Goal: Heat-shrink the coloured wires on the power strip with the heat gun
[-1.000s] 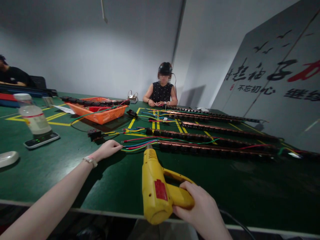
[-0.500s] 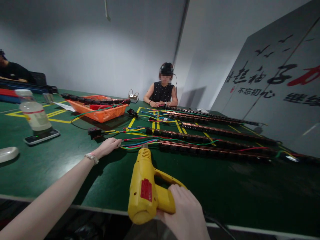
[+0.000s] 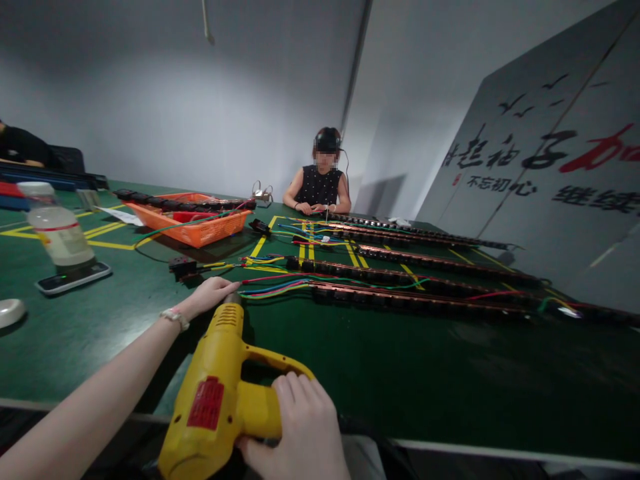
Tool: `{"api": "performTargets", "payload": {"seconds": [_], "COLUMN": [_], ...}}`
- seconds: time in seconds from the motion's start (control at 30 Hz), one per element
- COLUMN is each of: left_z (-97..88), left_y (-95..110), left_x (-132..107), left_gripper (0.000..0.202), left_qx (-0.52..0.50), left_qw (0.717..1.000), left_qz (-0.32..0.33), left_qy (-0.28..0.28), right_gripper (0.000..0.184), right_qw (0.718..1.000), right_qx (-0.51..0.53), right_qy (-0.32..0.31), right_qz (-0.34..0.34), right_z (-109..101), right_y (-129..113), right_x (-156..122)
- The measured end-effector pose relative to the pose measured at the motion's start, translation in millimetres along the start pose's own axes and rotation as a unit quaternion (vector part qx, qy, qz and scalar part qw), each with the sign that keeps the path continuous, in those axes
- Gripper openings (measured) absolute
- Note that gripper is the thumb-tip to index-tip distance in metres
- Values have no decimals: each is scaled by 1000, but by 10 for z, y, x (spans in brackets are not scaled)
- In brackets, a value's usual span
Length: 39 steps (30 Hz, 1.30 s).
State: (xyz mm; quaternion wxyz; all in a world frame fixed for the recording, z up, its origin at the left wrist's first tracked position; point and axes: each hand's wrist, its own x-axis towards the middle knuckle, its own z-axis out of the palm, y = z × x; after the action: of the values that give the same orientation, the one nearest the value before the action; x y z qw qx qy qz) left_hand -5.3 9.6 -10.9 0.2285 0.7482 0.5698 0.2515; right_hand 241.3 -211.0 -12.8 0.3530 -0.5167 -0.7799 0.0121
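My right hand (image 3: 303, 423) is wrapped round the handle of a yellow heat gun (image 3: 215, 387), whose metal nozzle (image 3: 231, 297) points away from me. Just beyond that nozzle, my left hand (image 3: 214, 291) pinches the ends of a bundle of coloured wires (image 3: 275, 289); the fingertips and wire ends are partly hidden. These red, blue, green and yellow wires run right into a long black bar with copper strips (image 3: 420, 300). Behind it lies a similar bar (image 3: 360, 271), its wires leading to a black connector (image 3: 183, 267) close to my left hand.
An orange basket (image 3: 200, 232) with another bar across it stands at the back left. A bottle (image 3: 63, 230) stands by a phone (image 3: 75, 279) on the left. More bars (image 3: 450, 263) lie farther back. Across the green table (image 3: 425, 387) sits a person (image 3: 320, 183).
The heat gun in my right hand has swung left, bringing its nozzle from over the wires to beside my left fingers. My left hand keeps its pinch. The view has shifted slightly.
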Motion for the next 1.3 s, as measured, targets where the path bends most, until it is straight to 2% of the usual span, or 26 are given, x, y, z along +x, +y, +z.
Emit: {"api": "performTargets", "payload": {"seconds": [0.17,0.33,0.53,0.7,0.83,1.07,1.3], "left_z": [5,4,2,-3,1,18,32], "left_y": [-25,10,15,16,19,45,18], "left_x": [-6,-26,-22,-16,-13,-31,-5], "left_gripper": [60,56,54,54,54,52,57], "left_qx": [-19,1,28,45,59,57,-60], "left_qw": [1000,1000,999,999,998,998,998], "left_qz": [4,16,12,18,17,26,20], "left_qy": [1,-2,-12,-14,-7,18,31], "right_gripper": [51,43,40,51,52,51,54], "right_qw": [1000,1000,996,969,951,955,972], "right_qx": [21,1,-81,-212,-270,-264,-209], "right_qy": [-19,-9,42,127,152,131,106], "right_qz": [-1,-1,20,7,8,21,29], "right_z": [-89,-269,-456,-448,-437,-460,-344], "right_y": [99,268,580,783,796,766,671], "right_x": [14,-11,-141,-276,-318,-310,-319]}}
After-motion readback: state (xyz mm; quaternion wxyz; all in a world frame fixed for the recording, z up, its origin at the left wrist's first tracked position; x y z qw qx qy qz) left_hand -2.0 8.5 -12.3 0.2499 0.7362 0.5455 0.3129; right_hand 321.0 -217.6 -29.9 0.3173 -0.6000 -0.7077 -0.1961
